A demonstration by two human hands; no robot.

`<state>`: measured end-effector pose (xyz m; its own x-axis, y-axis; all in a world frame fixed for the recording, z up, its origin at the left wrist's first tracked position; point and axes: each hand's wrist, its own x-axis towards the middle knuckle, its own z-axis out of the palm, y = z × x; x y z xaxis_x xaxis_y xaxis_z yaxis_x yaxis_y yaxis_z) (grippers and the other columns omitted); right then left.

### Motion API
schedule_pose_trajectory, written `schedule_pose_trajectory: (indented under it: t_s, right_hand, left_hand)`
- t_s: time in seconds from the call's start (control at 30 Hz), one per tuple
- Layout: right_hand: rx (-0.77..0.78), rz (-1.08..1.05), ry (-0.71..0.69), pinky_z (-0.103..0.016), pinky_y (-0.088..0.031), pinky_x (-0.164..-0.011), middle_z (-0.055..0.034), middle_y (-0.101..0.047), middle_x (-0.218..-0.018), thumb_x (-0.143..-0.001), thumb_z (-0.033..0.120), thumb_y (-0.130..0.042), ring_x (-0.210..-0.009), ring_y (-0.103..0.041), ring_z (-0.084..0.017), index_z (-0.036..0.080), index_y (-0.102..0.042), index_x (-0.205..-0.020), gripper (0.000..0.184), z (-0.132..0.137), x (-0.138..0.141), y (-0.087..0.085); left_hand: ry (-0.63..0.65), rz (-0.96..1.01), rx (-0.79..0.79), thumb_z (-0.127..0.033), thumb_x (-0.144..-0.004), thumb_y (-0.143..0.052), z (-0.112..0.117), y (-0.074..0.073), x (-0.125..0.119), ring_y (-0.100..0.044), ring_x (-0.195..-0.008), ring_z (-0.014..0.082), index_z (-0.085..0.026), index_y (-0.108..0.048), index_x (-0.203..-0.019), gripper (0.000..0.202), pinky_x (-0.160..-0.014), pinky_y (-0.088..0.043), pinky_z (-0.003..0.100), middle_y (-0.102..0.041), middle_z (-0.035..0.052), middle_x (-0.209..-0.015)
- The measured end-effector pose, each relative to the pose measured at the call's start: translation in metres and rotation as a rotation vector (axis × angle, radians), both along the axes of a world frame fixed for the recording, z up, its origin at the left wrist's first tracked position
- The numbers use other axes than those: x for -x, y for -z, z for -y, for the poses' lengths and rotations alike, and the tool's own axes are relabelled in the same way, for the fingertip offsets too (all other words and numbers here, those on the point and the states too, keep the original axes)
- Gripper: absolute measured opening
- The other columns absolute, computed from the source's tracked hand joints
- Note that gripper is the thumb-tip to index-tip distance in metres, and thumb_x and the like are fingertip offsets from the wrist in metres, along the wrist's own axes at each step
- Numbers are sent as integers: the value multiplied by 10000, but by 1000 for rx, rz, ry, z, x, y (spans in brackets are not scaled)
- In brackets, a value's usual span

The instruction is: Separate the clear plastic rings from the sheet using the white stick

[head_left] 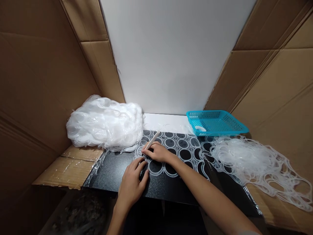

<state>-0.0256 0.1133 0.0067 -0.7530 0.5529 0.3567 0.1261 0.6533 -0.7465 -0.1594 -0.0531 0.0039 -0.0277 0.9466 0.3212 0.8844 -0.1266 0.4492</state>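
A translucent sheet of joined rings (pixel 176 143) with round holes lies on the black worktop (pixel 107 171). My right hand (pixel 157 152) grips a slim white pen-shaped tool (pixel 153 139), whose lower end points at the sheet's left part. Its tip is hidden by my fingers. My left hand (pixel 133 179) rests on the sheet's near left edge, fingers bent, with the thumb apart from them. Nothing visible is held in it.
At the left is a big heap of white translucent ring sheets (pixel 105 122). A turquoise basket (pixel 220 133) holding a white ring (pixel 200 129) stands at the back right. Tangled ring-sheet scraps (pixel 251 160) spread at the right. Cardboard walls (pixel 44 81) and a white panel (pixel 171 58) enclose the worktop.
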Motion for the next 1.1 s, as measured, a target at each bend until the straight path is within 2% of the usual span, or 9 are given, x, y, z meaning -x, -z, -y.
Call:
schedule_pose_trajectory:
  t_s: [0.17,0.27,0.37,0.5,0.6,0.7,0.9,1.0,1.1]
  right_hand:
    - [-391,18,-178,-320,-565,-917,-93,-764,-1164,-1044,238,-540,-1014,-730,-194,203,-743,-1112,217,1,-3,4]
    - [-579,45,-181,-357,-570,-918,-125,-760,-1205,-1026,239,-579,-1020,-739,-220,202,-721,-1162,200,1,0,12]
    - [-664,84,-144,-359,-581,-891,-135,-772,-1172,-997,216,-627,-979,-753,-233,187,-725,-1134,170,1,5,18]
    - [-645,113,-10,-355,-588,-870,-145,-773,-1158,-1014,199,-599,-967,-754,-240,167,-728,-1140,183,-1,8,15]
    - [-582,143,148,-363,-578,-906,-143,-769,-1156,-1035,168,-554,-1021,-744,-247,164,-718,-1185,222,-10,6,5]
    - [-516,173,232,-361,-563,-961,-135,-764,-1179,-1056,169,-515,-1101,-724,-245,159,-702,-1230,256,-25,5,-9]
    - [-479,202,285,-353,-575,-934,-112,-760,-1203,-1054,166,-506,-1087,-724,-232,178,-711,-1230,271,-61,11,-26]
    - [-431,128,303,-351,-577,-946,-98,-770,-1187,-1058,175,-495,-1090,-729,-224,183,-728,-1200,273,-70,12,-22]
    - [-340,50,211,-374,-570,-1001,-81,-765,-1242,-1071,268,-507,-1147,-726,-232,214,-746,-1198,276,-64,10,-11]
  left_hand:
    - [11,-28,66,-277,-1023,-547,-2,0,1,-540,-1360,268,-273,-591,-1363,343,-1106,-461,474,-605,74,-1447]
    - [0,-39,97,-281,-1023,-544,-3,1,2,-518,-1373,277,-270,-566,-1393,371,-1099,-444,491,-602,79,-1452]
    - [-20,-43,101,-296,-1018,-549,-3,2,3,-511,-1369,291,-264,-567,-1391,375,-1086,-435,503,-597,89,-1459]
    - [-23,-37,114,-302,-1024,-537,-3,1,2,-509,-1360,295,-286,-592,-1352,333,-1063,-431,506,-587,78,-1469]
    - [-28,-36,119,-293,-1021,-542,-1,0,1,-522,-1338,299,-289,-625,-1284,276,-1040,-436,504,-601,70,-1448]
    - [-37,-41,101,-287,-1011,-555,-1,0,0,-529,-1327,303,-293,-628,-1279,277,-1030,-443,503,-611,67,-1435]
    - [-40,-42,59,-289,-1001,-567,-3,3,2,-549,-1289,306,-299,-648,-1264,276,-1005,-471,493,-635,73,-1394]
    - [-42,-36,45,-291,-997,-572,-2,4,3,-548,-1295,304,-305,-659,-1254,271,-1015,-473,492,-637,68,-1385]
    - [-41,-31,40,-297,-996,-576,-1,5,3,-549,-1299,300,-317,-656,-1255,272,-1018,-478,490,-636,53,-1387]
